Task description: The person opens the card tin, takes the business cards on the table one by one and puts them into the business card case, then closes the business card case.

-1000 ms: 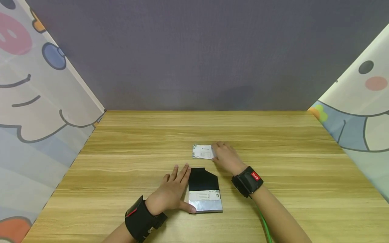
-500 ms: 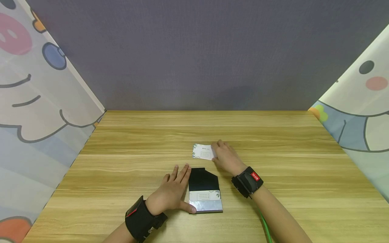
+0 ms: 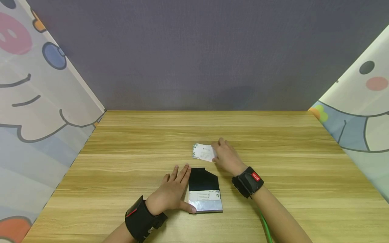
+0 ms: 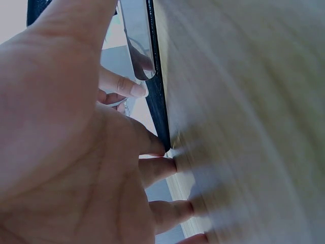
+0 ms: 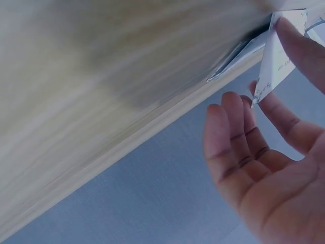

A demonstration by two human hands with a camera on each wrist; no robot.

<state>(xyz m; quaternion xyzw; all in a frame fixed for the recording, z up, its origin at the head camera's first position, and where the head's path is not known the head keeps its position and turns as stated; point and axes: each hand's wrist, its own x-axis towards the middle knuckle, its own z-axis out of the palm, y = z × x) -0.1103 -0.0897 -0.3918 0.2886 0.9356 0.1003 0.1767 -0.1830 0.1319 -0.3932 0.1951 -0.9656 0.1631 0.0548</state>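
A card case (image 3: 203, 180) lies with its black flap opened back on the table, and a printed white card (image 3: 204, 195) sits in its silver pocket. My left hand (image 3: 171, 195) rests along the case's left side with straight fingers, the thumb (image 4: 127, 88) at its near corner. Beyond the case, my right hand (image 3: 227, 158) pinches the right end of a white business card (image 3: 202, 152) between thumb and index finger. In the right wrist view this business card (image 5: 277, 58) stands tilted, and other cards (image 5: 242, 55) lie under or behind it; how many is unclear.
The wooden table (image 3: 136, 135) meets a grey panel (image 3: 194, 60) at the back. Cartoon-printed sheets (image 3: 39, 94) flank both sides. A green cable (image 3: 265, 226) runs beside the right forearm, and each wrist wears a black band (image 3: 247, 181).
The business card has turned slightly, its right end shifting toward me, while the right index finger has moved a little farther away. The left hand and the card case have not moved.
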